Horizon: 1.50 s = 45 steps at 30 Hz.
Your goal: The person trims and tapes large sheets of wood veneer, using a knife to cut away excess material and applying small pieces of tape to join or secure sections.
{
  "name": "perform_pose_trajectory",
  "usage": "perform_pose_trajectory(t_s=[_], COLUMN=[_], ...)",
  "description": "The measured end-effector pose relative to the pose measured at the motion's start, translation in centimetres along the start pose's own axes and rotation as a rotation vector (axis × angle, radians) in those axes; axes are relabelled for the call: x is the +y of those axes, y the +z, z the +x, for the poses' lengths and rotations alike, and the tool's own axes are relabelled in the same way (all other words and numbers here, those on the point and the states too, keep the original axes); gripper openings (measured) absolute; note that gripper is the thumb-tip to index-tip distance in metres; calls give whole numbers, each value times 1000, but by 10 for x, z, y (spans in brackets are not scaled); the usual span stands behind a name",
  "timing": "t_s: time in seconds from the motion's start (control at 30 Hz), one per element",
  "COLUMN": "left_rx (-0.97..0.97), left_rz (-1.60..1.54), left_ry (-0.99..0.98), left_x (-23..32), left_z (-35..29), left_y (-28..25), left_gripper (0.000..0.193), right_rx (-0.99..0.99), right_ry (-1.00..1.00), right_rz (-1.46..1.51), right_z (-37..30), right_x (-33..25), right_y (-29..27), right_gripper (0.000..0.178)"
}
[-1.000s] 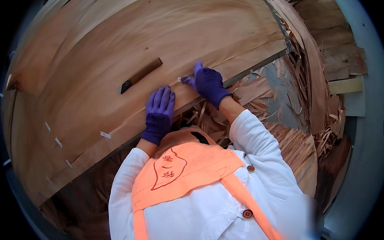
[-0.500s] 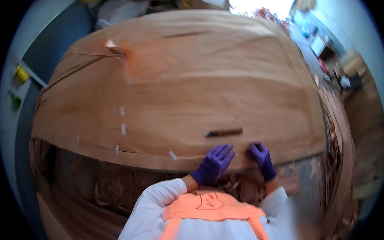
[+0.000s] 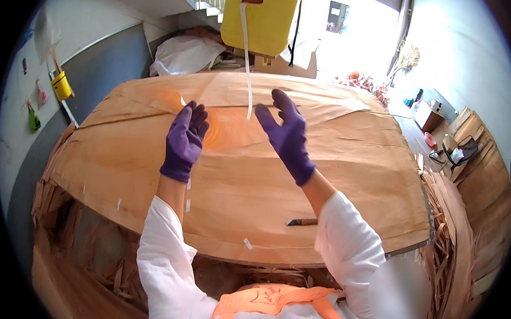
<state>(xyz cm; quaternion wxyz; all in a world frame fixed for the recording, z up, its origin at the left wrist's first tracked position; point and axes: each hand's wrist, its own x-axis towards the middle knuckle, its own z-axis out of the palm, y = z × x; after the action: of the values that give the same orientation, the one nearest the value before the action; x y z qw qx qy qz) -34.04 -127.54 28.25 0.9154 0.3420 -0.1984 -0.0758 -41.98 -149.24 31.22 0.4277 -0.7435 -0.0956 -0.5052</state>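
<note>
Both my hands, in purple gloves, are raised over a wide stack of thin brown wood veneer sheets. My left hand has its fingers up and slightly curved, holding nothing. My right hand is open with thumb and fingers spread. Close beside its thumb ends a white tape strip, which hangs from a yellow box-shaped holder above the far edge. No contact between hand and strip shows. A knife with a brown handle lies on the top sheet, partly behind my right sleeve.
Short white tape pieces dot the veneer near its front and left. Torn veneer scraps hang along the right side. Wooden boards lean by the right wall. At far left hangs a small yellow container.
Both hands have risen from the front edge toward the far side and moved apart. The view has tilted up, bringing in the yellow holder and hanging tape. The knife still lies on the veneer.
</note>
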Motion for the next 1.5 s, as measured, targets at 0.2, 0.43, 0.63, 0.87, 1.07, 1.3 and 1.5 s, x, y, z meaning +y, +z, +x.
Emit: perform_pose_trajectory(t_s=[0.2, 0.43, 0.63, 0.87, 1.07, 1.3, 1.5], left_rx=[42, -77, -221, -494, -770, -637, -705], left_rz=[398, 649, 643, 1163, 1289, -81, -504], left_ry=[138, 229, 204, 443, 843, -139, -485], left_x=[12, 13, 14, -7, -27, -33, -150], left_z=[30, 54, 45, -1, -8, -14, -14], left_y=[65, 74, 121, 118, 97, 21, 1], left_gripper=[30, 35, 29, 13, 8, 46, 42], right_rx=[86, -124, -263, -336, -584, -372, -55], right_ry=[214, 443, 453, 638, 664, 912, 928], right_rz=[18, 654, 733, 588, 58, 590, 735], right_z=[55, 46, 11, -86, -102, -170, -243], right_x=[34, 7, -15, -26, -42, 8, 31], right_y=[66, 53, 10, -49, -105, -192, -303], right_gripper=[51, 19, 22, 17, 14, 15, 16])
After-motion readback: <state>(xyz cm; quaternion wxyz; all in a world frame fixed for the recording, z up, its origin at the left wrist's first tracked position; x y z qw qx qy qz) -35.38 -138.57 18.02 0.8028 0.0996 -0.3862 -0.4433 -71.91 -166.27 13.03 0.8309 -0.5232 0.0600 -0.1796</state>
